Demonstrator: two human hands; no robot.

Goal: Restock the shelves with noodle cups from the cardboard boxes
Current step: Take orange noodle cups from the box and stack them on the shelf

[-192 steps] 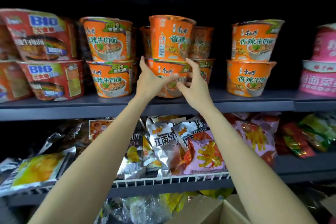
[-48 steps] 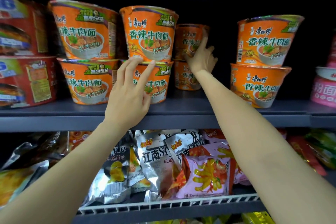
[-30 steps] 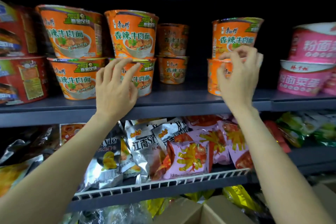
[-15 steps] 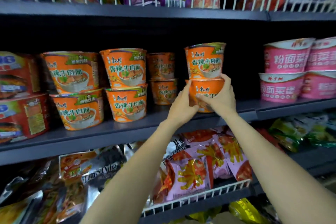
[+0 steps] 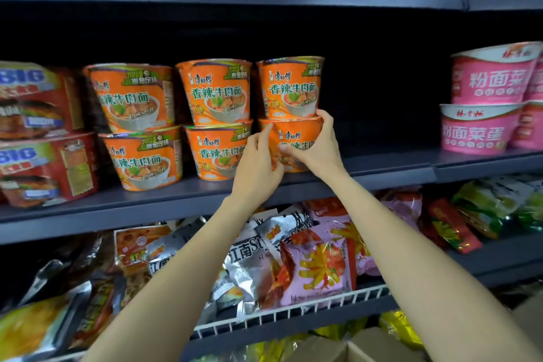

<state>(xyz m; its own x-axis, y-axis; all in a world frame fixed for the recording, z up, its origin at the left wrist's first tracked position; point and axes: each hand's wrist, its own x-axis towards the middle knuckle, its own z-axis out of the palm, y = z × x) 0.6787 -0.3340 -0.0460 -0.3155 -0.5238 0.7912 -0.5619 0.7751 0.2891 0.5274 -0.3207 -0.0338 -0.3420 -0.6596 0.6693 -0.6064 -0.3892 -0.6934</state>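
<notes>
Orange noodle cups stand two high on the dark middle shelf (image 5: 382,178). My left hand (image 5: 258,167) and my right hand (image 5: 316,150) grip the lower orange cup (image 5: 296,134) of the rightmost stack from both sides. A second orange cup (image 5: 291,87) rests on top of it. Two more orange stacks stand to the left, the nearer stack (image 5: 219,120) almost touching the held one and the farther stack (image 5: 136,123) beyond it. A cardboard box (image 5: 352,347) shows at the bottom edge.
Red noodle bowls (image 5: 38,132) fill the shelf's left end and pink bowls (image 5: 487,103) its right end, with a dark gap between the held stack and the pink ones. Snack bags (image 5: 317,267) lie behind a white wire rail (image 5: 293,314) on the shelf below.
Both hands have slid the two-cup stack left along the shelf, up against the neighbouring orange stack. The back stack that showed between them is now hidden.
</notes>
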